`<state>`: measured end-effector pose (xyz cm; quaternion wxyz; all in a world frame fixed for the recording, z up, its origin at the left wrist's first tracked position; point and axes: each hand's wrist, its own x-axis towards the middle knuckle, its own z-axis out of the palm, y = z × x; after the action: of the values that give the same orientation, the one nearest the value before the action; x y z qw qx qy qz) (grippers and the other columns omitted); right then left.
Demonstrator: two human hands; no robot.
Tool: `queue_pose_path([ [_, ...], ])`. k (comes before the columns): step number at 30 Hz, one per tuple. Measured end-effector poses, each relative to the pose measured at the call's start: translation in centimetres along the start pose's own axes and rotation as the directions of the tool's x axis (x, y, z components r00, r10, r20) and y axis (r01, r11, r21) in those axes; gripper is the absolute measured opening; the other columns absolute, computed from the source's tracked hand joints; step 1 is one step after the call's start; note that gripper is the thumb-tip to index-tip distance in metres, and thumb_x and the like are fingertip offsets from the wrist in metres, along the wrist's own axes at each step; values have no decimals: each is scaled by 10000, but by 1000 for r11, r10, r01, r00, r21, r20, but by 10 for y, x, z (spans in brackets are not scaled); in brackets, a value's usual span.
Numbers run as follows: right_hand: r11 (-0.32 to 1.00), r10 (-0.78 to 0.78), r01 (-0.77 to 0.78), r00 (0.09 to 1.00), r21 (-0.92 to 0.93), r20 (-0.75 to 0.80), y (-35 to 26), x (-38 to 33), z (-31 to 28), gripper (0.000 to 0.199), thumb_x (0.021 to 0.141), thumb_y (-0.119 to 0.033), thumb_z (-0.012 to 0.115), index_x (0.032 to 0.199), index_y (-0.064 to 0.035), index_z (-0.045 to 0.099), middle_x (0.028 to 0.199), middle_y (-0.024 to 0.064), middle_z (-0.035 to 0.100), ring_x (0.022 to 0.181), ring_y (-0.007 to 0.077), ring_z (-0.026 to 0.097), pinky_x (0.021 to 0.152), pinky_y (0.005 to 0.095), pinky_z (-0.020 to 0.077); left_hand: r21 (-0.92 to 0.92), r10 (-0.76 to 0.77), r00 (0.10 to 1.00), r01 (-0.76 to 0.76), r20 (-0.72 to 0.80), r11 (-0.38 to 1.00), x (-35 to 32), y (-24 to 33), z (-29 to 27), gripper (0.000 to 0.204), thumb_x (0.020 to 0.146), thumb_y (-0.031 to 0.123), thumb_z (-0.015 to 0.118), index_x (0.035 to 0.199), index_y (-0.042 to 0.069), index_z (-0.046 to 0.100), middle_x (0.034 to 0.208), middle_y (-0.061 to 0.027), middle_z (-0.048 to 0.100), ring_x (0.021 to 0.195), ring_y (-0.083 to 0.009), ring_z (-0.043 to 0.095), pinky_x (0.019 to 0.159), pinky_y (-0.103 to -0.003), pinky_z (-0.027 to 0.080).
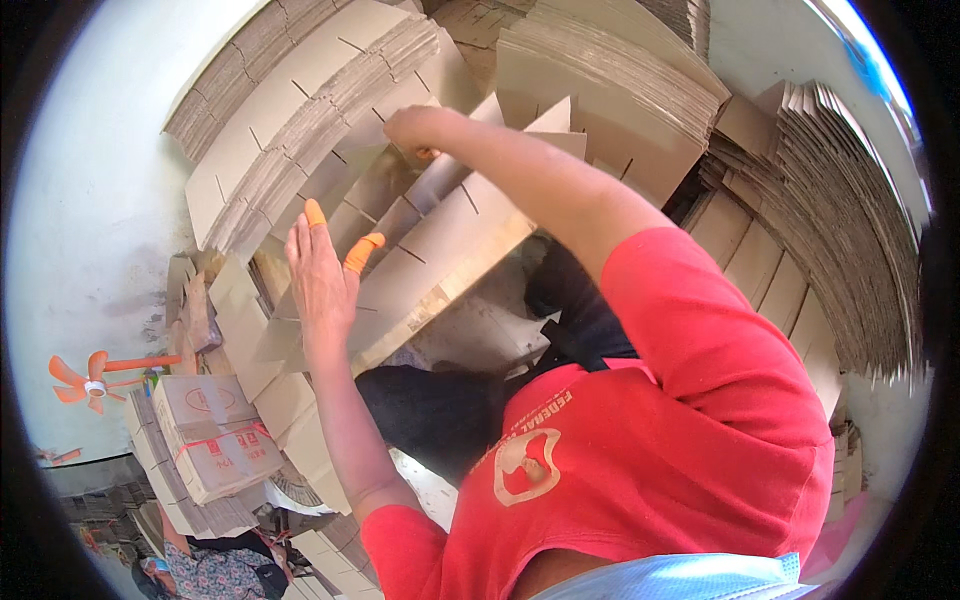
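A person's left hand, open flat with orange rubber fingertip covers, is steadying slotted brown cardboard divider strips while the right hand is gripping one strip's top edge, seemingly mid-assembly.

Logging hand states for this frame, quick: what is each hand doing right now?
Left hand: open, fingers spread flat against the slotted cardboard divider.
Right hand: closed, gripping the top edge of a cardboard strip.

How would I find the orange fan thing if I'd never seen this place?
Start at the pale floor on the far left. Below it stands a bundle of flat boxes tied with red tape. The small fan lies just left, the only thing with orange blades.
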<state>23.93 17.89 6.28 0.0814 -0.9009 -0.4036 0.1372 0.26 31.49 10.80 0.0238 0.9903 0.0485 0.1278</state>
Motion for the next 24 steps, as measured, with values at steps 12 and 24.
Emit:
queue_pose_path([
  [12, 791, 258, -595, 536, -142, -804, 149, -220, 11, 475, 835, -318, 659, 1219, -67, 537, 1183, 110, 545, 1100, 298, 487, 881, 440, 416, -38, -98, 976, 107, 194, 994, 9, -44, 62, 808, 903, 514, 529, 1457, -2, 248, 1483, -251, 287, 1399, -360, 252, 1124, -487, 227],
  [24, 791, 268, -467, 845, -395, -462, 181, -242, 25, 658, 693, -307, 791, 1221, -5, 539, 1178, 116, 492, 1141, 283, 440, 873, 440, 366, -86, -37, 995, 29, -94, 996, -6, -25, 67, 730, 879, 458, 598, 1395, -10, 381, 1393, -246, 429, 1341, -367, 355, 1094, -496, 269],
])
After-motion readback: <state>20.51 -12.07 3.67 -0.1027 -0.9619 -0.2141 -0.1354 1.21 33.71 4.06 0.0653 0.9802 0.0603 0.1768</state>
